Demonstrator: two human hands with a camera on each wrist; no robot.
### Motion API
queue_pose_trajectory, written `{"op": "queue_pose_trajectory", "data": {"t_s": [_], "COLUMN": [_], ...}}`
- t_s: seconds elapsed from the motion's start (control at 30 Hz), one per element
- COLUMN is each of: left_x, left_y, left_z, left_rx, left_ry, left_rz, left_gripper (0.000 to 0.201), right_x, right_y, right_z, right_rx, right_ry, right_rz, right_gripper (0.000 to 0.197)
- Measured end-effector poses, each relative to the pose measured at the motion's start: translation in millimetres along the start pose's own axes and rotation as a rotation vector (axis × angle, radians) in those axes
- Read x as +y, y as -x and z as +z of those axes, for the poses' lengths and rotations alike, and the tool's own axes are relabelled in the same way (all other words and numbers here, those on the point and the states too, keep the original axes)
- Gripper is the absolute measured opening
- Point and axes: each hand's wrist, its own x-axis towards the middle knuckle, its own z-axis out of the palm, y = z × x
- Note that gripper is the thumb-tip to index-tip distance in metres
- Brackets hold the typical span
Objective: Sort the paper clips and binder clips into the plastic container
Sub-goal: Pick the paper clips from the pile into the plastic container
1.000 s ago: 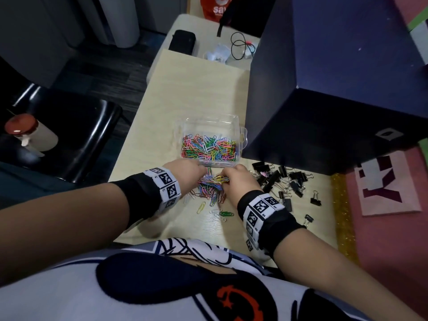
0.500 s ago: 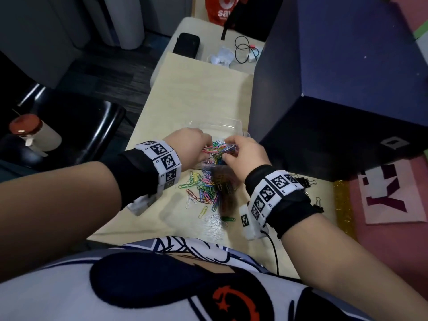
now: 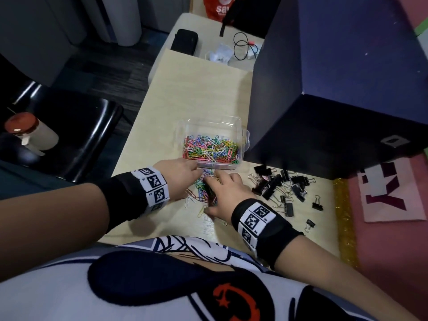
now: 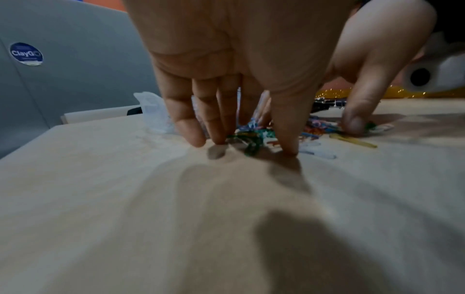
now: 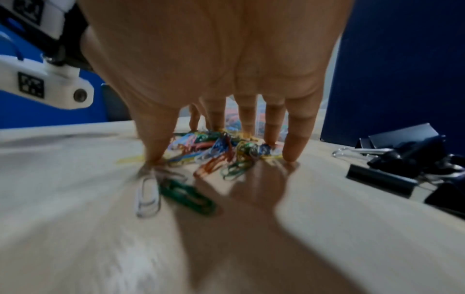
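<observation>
Left hand and right hand down on the bench, straight fingers spread, tips planted round the loose paper clips just before the plastic container. Binder clips rightward.

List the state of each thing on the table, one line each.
Plastic container: open, upright, partly filled with coloured paper clips.
Loose paper clips: heaped on the table between both hands.
Binder clips: scattered on the table, outside the container.
Left hand: open, fingertips down at the heap.
Right hand: open, fingers spread over the heap.
</observation>
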Motion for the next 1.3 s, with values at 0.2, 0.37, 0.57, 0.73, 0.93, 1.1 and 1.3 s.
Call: {"op": "queue_pose_trajectory", "data": {"t_s": [0.2, 0.37, 0.57, 0.73, 0.93, 1.1, 1.3], "left_x": [5, 8, 10, 7, -7, -8, 3], "left_y": [-5, -8, -7, -4, -1, 3, 7], "left_z": [1, 5, -5, -29, -67, -57, -19], "left_rx": [0.01, -0.018, -0.009, 0.074, 0.347, 0.339, 0.085], "left_ry": [0.041, 0.032, 0.005, 0.055, 0.258, 0.293, 0.096], "left_rz": [-0.05, -0.083, -0.063, -0.074, -0.163, -0.149, -0.014], "left_gripper": [0.028, 0.015, 0.015, 0.019, 0.026, 0.032, 0.051], "right_x": [4, 8, 12, 9, 4, 7, 10], "right_y": [-6, -8, -10, -12, -16, -7, 11], "right_z": [4, -2, -19, -49, -76, -65, -34], "right_rx": [0.063, 0.094, 0.143, 0.286, 0.462, 0.325, -0.284], "right_ry": [-0.077, -0.244, -0.317, -0.377, -0.462, -0.327, -0.063], "right_rz": [0.005, 0.077, 0.144, 0.135, 0.111, 0.215, 0.38], "right_gripper": [0.041, 0.043, 0.023, 0.014, 0.025, 0.037, 0.069]}}
